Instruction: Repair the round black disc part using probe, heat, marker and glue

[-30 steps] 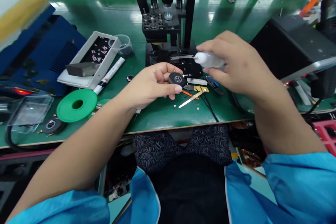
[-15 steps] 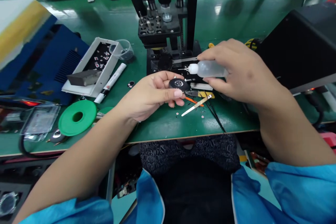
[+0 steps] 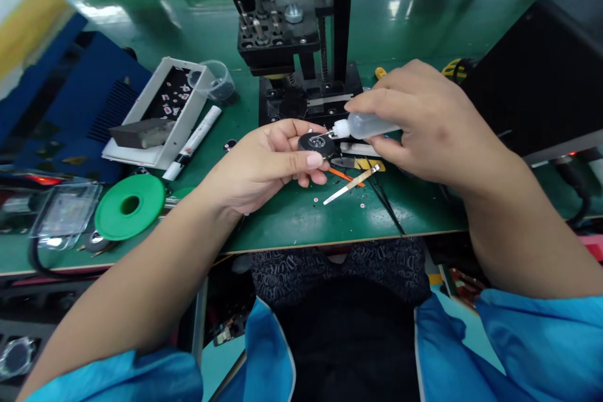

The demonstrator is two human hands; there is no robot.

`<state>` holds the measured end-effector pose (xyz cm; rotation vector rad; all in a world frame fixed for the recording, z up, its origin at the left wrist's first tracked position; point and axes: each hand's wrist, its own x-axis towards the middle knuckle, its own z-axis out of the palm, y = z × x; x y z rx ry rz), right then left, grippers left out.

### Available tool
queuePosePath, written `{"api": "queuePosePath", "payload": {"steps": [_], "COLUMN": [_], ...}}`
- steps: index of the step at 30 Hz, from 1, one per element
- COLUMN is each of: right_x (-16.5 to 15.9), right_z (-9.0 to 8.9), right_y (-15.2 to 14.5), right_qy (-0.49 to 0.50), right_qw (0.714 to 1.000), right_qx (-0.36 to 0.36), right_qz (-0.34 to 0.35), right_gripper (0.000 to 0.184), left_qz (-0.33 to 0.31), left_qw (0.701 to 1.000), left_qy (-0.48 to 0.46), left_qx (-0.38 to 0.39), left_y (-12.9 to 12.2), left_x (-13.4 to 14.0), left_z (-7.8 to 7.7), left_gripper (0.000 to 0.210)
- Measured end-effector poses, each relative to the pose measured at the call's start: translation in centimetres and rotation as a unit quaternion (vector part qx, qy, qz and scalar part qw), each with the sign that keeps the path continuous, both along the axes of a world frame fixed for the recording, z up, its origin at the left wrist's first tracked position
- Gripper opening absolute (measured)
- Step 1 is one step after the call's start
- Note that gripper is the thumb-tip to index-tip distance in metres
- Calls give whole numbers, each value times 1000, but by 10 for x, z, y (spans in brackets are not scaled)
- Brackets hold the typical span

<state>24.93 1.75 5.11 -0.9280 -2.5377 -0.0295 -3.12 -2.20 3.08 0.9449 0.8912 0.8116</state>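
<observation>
Between the thumb and fingers of my left hand (image 3: 271, 166) is a round black part like a watch case back (image 3: 316, 144), with a silvery ring at its centre, held face up above the bench. My right hand (image 3: 419, 122) grips a translucent squeeze bottle (image 3: 372, 126) with a white cap and a thin metal needle tip. The needle points left and its end is over the centre of the round part; whether it touches cannot be made out. Just beyond both hands stands a black press (image 3: 282, 50). Below them lie a wooden-handled stick (image 3: 351, 184) and black tweezers (image 3: 384, 201).
At the left are a white box of small parts (image 3: 162, 107), a clear cup (image 3: 219, 80), a white marker (image 3: 193, 143) and a green spool (image 3: 130, 206). A black machine (image 3: 541, 75) stands at the right. A yellow-handled knife (image 3: 370, 164) lies by the tweezers.
The bottle in my right hand has moved left and its needle has come over the round part. My left hand still holds that part. The whole view has shifted slightly.
</observation>
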Motion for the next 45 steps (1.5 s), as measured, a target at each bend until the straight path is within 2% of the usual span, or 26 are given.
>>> {"api": "queuePosePath", "payload": {"steps": [10, 19, 32, 37, 45], "right_x": [2, 0, 0, -2, 0], "right_z": [-6, -2, -1, 3, 0], "right_y": [4, 1, 2, 0, 3], "right_qy": [1, -2, 9, 30, 14], "right_qw": [999, 1000, 1000, 999, 999], "right_qx": [44, 11, -22, -38, -36], "right_qz": [29, 16, 3, -15, -6], "right_gripper": [31, 34, 33, 32, 33], "left_qz": [3, -3, 0, 9, 37], "left_qw": [1000, 1000, 1000, 1000, 996], "left_qy": [-5, 6, -8, 0, 33], "left_qx": [-3, 0, -3, 14, 74], "left_y": [0, 0, 0, 0, 0], "left_x": [-1, -2, -2, -2, 0], "left_z": [-2, -2, -1, -2, -6], "left_gripper": [66, 60, 65, 63, 64]}}
